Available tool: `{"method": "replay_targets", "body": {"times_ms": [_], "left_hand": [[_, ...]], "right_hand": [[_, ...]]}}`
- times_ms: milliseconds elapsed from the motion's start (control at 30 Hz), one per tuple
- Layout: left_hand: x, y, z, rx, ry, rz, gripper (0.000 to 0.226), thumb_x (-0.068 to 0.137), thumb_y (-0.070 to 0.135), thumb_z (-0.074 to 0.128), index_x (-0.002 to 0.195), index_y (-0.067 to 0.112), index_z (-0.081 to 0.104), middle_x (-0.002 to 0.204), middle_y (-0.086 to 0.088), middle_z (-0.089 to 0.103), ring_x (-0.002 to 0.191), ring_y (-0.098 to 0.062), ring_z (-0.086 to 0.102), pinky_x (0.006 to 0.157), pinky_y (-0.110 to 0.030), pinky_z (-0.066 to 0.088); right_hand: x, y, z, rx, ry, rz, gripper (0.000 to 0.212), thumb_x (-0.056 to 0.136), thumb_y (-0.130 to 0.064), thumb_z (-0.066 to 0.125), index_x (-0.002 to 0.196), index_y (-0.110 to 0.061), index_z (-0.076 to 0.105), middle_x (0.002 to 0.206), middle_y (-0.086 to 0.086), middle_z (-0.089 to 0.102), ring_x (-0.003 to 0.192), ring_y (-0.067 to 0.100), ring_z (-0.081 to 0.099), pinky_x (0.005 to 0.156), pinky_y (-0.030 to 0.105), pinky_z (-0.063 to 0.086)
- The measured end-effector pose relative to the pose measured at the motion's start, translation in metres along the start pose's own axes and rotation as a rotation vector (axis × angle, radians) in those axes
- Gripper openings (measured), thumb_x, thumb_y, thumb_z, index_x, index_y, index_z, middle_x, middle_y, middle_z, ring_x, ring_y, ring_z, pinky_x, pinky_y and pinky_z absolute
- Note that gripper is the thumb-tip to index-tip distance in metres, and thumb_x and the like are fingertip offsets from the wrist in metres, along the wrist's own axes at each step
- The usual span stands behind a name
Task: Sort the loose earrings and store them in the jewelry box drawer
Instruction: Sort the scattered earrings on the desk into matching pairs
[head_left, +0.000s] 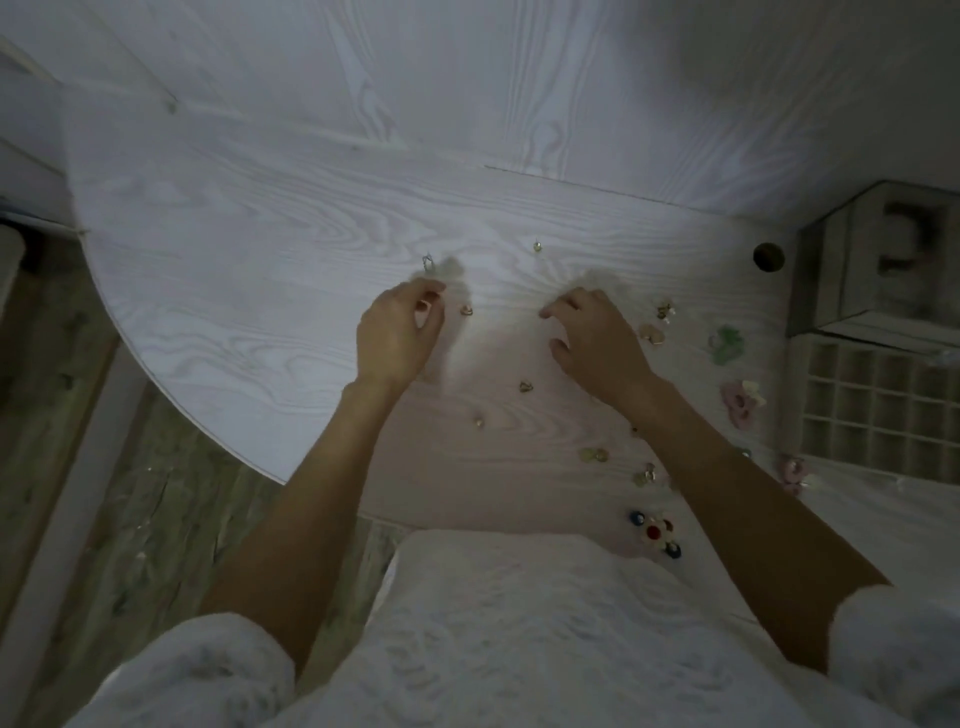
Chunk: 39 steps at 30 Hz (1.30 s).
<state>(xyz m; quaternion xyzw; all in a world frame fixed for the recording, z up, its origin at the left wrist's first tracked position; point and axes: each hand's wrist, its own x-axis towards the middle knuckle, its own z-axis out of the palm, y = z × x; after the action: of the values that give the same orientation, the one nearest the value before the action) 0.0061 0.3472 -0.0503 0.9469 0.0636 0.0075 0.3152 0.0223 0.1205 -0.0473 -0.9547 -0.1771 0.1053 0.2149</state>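
Two hands work over a pale wood-grain counter (311, 208), seen from the single head view. The left hand (397, 332), at about 10 o'clock from frame centre, has its fingers curled in toward the thumb; a small object may sit in the pinch, but blur prevents confirmation. The right hand (592, 338), near centre, hangs with loosely curled fingers over the counter, fingertips close to the surface and apparently holding nothing.

Loose earrings lie scattered on the counter: a small stud (466, 310) between the hands, a silver hoop (429, 262) just beyond the left hand, a tiny stud (536, 246) at 12 o'clock, a gold piece (525, 386) and another (478, 422) toward 6 o'clock. Larger flower earrings sit at 3 to 4 o'clock: green (726, 344), pink (740, 404), and a multicoloured cluster (655, 532) near the torso.

The jewelry box (852, 280) stands at 3 o'clock, its drawer (883, 405) pulled open and showing a grid of small compartments, which appear empty.

Handling, as judged: the earrings are light, stiff and small, liable to skid on the smooth counter. A fingertip pinch across the decorative face, or at the post, suits studs; the flower pieces look more fragile at the petals and are better lifted by the body.
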Motion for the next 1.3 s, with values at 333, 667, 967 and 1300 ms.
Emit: {"method": "replay_targets", "body": {"times_ms": [333, 667, 967, 1300], "left_hand": [[0.06, -0.03, 0.014, 0.056, -0.106, -0.006, 0.038, 0.085, 0.01, 0.056, 0.122, 0.013, 0.056, 0.122, -0.015, 0.056, 0.105, -0.034, 0.053, 0.088, -0.036, 0.042], [0.023, -0.044, 0.008, 0.033, -0.072, -0.007, 0.017, 0.078, 0.009, 0.066, 0.095, 0.011, 0.069, 0.102, -0.009, 0.064, 0.092, -0.024, 0.06, 0.075, -0.024, 0.041], [-0.055, -0.064, 0.001, 0.054, -0.047, -0.007, 0.015, 0.08, 0.007, 0.064, 0.094, 0.01, 0.069, 0.1, -0.007, 0.064, 0.087, -0.021, 0.06, 0.071, -0.018, 0.039], [-0.076, 0.004, 0.028, -0.047, -0.024, 0.099, 0.019, 0.08, 0.016, 0.066, 0.098, 0.012, 0.065, 0.095, -0.003, 0.069, 0.081, -0.018, 0.063, 0.07, -0.023, 0.045]], "right_hand": [[0.081, 0.001, 0.004, -0.024, 0.059, 0.064, 0.043, 0.082, 0.001, 0.051, 0.125, -0.002, 0.05, 0.143, 0.02, 0.035, 0.131, 0.035, 0.029, 0.108, 0.042, 0.031], [0.023, -0.068, 0.05, 0.082, -0.084, -0.298, 0.031, 0.078, -0.003, 0.06, 0.108, -0.006, 0.062, 0.109, 0.014, 0.061, 0.105, 0.032, 0.05, 0.092, 0.035, 0.04], [0.011, -0.076, 0.076, 0.095, -0.086, -0.362, 0.02, 0.078, 0.007, 0.057, 0.089, -0.003, 0.071, 0.093, 0.013, 0.069, 0.09, 0.034, 0.058, 0.063, 0.038, 0.055], [-0.008, 0.02, 0.026, -0.003, 0.179, 0.086, 0.015, 0.084, -0.005, 0.057, 0.097, -0.006, 0.065, 0.102, 0.012, 0.065, 0.097, 0.03, 0.057, 0.076, 0.034, 0.046]]}}
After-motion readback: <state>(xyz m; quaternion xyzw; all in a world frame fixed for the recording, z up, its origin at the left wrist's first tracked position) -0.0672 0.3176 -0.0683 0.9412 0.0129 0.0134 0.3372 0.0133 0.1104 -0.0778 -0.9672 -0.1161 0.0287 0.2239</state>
